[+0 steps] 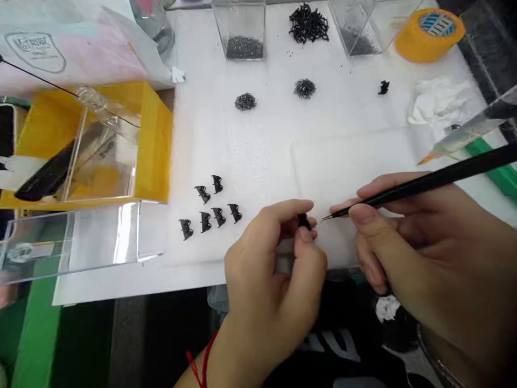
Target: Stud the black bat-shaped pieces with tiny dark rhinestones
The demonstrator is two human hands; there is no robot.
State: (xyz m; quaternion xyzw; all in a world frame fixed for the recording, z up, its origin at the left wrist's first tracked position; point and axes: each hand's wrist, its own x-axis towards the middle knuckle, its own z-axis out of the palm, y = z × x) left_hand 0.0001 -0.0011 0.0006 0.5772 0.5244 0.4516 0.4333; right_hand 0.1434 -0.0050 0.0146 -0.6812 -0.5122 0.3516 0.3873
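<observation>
Between the thumb and fingers of my left hand is a small black part, mostly covered by the fingertips. My right hand grips black tweezers like a pen. Their fine metal tip points left, close beside the black part, with a tiny shiny bit at the tip. Whether the tip touches the part is unclear. Several small black clips lie in two rows on the white mat to the left of my left hand.
Two piles of tiny dark pieces lie mid-mat. Behind stand a clear bin, a heap of black parts and an orange tape roll. A yellow box is at left, crumpled tissue at right.
</observation>
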